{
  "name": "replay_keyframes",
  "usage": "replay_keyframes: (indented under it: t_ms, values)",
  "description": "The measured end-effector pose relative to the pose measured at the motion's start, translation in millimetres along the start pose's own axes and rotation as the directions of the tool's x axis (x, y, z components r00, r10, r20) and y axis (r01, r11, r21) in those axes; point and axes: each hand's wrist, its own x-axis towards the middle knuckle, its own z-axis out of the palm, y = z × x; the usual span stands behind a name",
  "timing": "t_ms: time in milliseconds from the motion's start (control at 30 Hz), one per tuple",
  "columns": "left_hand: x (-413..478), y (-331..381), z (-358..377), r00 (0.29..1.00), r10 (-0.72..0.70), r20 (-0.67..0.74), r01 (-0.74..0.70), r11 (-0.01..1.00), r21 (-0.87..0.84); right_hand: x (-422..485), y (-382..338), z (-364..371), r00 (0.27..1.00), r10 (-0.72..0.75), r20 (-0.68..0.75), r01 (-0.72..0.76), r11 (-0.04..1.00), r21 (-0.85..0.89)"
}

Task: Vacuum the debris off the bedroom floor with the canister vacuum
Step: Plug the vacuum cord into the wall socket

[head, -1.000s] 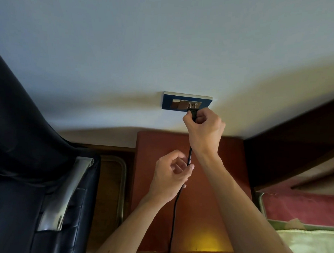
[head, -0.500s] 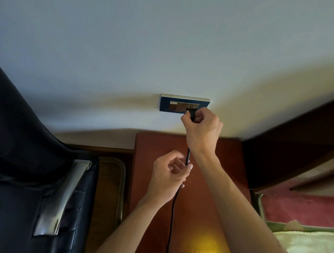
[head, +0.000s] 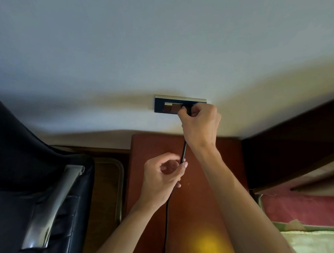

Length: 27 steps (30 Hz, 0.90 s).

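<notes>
Head view: plugging the vacuum cord into the wall outlet.
Right hand pinched on plug at outlet's right end; left hand below, fingers closed on cord. Best push straight in, keep slack. Vacuum itself unseen.

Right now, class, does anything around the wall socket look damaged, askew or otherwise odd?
Nothing stands out. The socket plate sits level on the wall, the right hand holds the plug at it, and the left hand pinches the black cord, which looks intact above the red-brown bedside table.
</notes>
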Motion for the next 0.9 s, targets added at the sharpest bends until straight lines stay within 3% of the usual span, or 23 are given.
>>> replay_keyframes:
  t_ms: [533,733,900]
  values:
    - [-0.8,1.2,3.4,0.998,-0.039,-0.054,0.040,0.999,0.010,1.9,-5.8,0.3,0.998,0.066,0.024,-0.066,0.997,-0.029]
    - [-10.7,6.0,6.4,0.992,-0.064,-0.108,0.069,0.997,0.045,1.6,-11.1,-6.6,0.993,0.104,0.048,-0.095,0.981,-0.168]
    - [-23.1,7.8,7.1,0.985,-0.054,-0.163,0.076,0.989,0.130,-14.3,-6.9,-9.5,0.985,0.047,0.169,0.002,0.961,-0.277]
